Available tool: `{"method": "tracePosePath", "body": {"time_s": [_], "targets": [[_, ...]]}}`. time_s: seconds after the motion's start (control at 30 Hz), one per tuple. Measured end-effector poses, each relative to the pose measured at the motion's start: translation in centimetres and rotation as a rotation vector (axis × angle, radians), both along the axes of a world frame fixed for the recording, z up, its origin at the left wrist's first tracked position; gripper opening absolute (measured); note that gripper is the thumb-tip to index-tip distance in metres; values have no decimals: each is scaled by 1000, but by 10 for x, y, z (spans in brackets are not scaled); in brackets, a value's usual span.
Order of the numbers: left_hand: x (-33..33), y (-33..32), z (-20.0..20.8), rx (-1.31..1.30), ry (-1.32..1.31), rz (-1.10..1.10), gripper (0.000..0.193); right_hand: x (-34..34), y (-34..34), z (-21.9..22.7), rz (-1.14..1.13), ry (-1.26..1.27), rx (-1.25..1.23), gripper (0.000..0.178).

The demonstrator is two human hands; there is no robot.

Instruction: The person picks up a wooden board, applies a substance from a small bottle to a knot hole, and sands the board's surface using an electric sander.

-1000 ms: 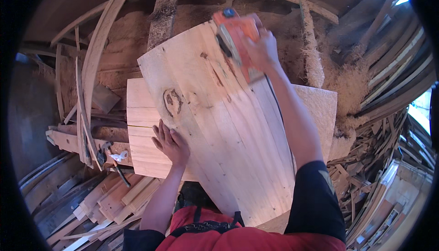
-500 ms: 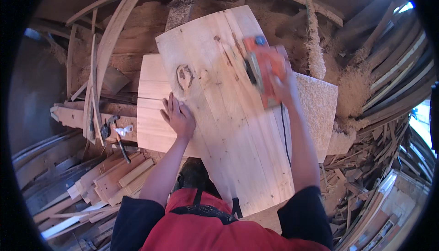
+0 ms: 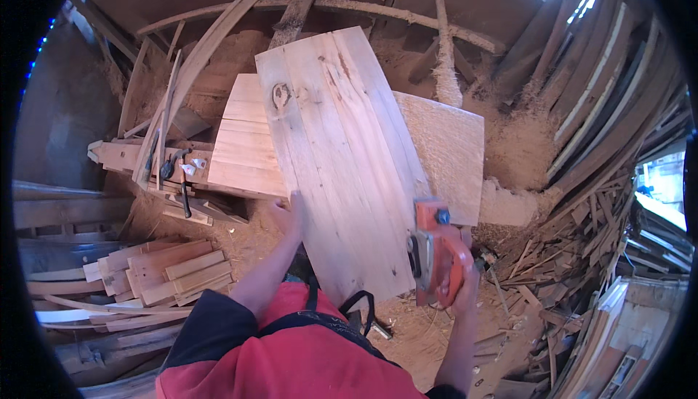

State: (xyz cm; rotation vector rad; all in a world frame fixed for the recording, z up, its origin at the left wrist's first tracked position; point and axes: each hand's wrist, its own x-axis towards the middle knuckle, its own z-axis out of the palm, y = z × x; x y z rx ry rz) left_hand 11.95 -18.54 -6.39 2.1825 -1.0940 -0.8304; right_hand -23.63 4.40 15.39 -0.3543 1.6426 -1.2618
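A wide wooden panel (image 3: 342,152) of joined boards lies at a slant before me, with a dark knot near its far left corner. My right hand (image 3: 467,286) is wrapped round the handle of an orange electric planer (image 3: 452,250). The planer stands at the panel's near right edge; whether its sole touches the wood I cannot tell. At the panel's left edge, my left hand (image 3: 287,217) is closed with curled fingers against the edge, the fingertips partly hidden. Beneath the panel lies another pale board (image 3: 243,137), showing on the left.
A rough board (image 3: 451,148) sticks out under the panel on the right. A hammer (image 3: 185,188) rests at the left by a beam. Stacked planks (image 3: 163,272) lie near left, scrap wood (image 3: 538,253) at right. Shavings cover the ground, and long boards (image 3: 611,86) lean far right.
The planer in my right hand has come from the panel's far right part back to its near right edge. My left hand has gone from lying flat on the panel to its left edge.
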Motion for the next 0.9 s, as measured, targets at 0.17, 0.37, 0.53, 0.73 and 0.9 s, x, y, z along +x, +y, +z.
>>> {"method": "tracePosePath", "body": {"time_s": [0.17, 0.37, 0.53, 0.73, 0.9], "targets": [[-21, 33, -24, 237, 822, 187, 102, 7, 166, -12, -238, 241, 142, 57], [-22, 98, -54, -41, 795, 395, 98, 33, 279, -36, -436, 208, 301, 56], [-52, 136, -16, 9, 987, 565, 91, 52, 328, -70, -738, 355, 140, 44], [-102, 96, -63, 100, 1199, 647, 94, 71, 326, -90, -830, 137, 151, 50], [-97, 75, -80, 420, 1068, 174, 92, 77, 301, -125, -821, -34, 386, 58]]}}
